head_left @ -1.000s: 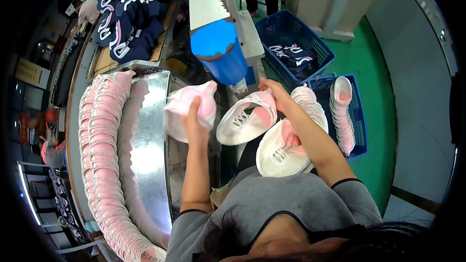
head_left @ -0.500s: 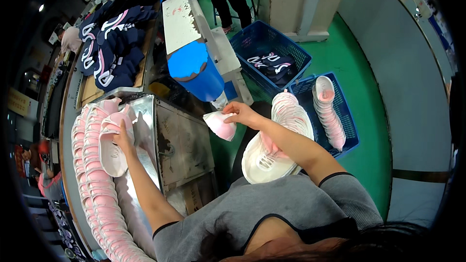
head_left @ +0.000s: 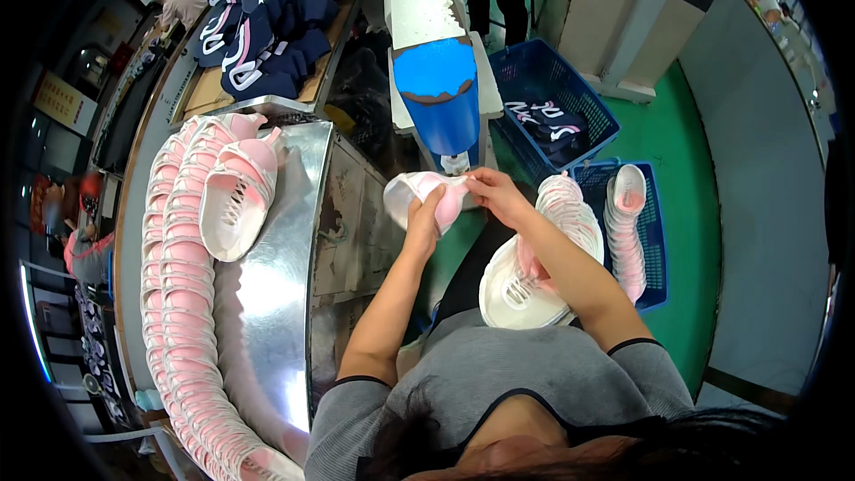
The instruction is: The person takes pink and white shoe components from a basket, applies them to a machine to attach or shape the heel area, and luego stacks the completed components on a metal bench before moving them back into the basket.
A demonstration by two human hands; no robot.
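Head view looks down on a person holding one pink-and-white shoe upper (head_left: 426,199) in both hands, directly below the nozzle of the blue machine head (head_left: 436,102). Left hand (head_left: 426,216) wraps the piece from beneath, its fingers curled around it and pressed together. Right hand (head_left: 495,194) meets it from the machine's right side, fingertips pinching the edge of the upper. To the machine's left lies a steel table (head_left: 294,249), where a long curved row of pink uppers (head_left: 183,285) runs along the far edge, with one loose upper (head_left: 236,200) resting on top. Right of the machine, a blue crate (head_left: 545,102) holds dark navy pieces, and a second blue crate (head_left: 655,240) holds stacked pink uppers (head_left: 626,223). More white-and-pink uppers (head_left: 534,276) rest in the person's lap, below the machine.
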